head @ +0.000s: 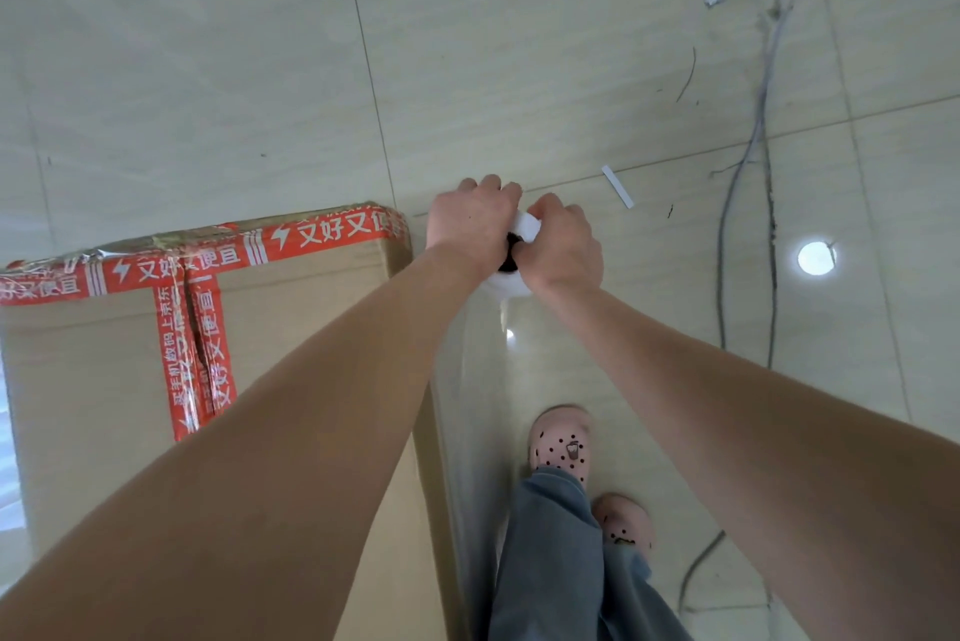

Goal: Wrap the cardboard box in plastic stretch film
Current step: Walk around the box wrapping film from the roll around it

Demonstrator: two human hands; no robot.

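Cardboard box (104,380) sits on the tiled floor (208,69) at lower left, top face up, its far right corner just beside the hands.

Left hand (470,225) and right hand (563,245) are both curled round the top of the upright stretch film roll (527,227). The dark core hole shows between them. A clear film sheet (467,406) runs from the roll back along the box's right side, towards the person's shoes (561,443).

Risks, as judged:
- The box corner is sharp; hard tension when turning it could tear or neck the film.
- Too little tension would leave the sheet slack, so it sags off the side.
- The grip is high on the roll only, so the bottom may swing and skew the band.
- Cables (748,162) trail across the floor to the right, a trip hazard on the walk round the box.

Writing: red tape (337,232) along the box's far edge and centre seam carries a white lightning bolt and 又好又便宜, repeated. Smaller characters on the seam strip are too creased to read.
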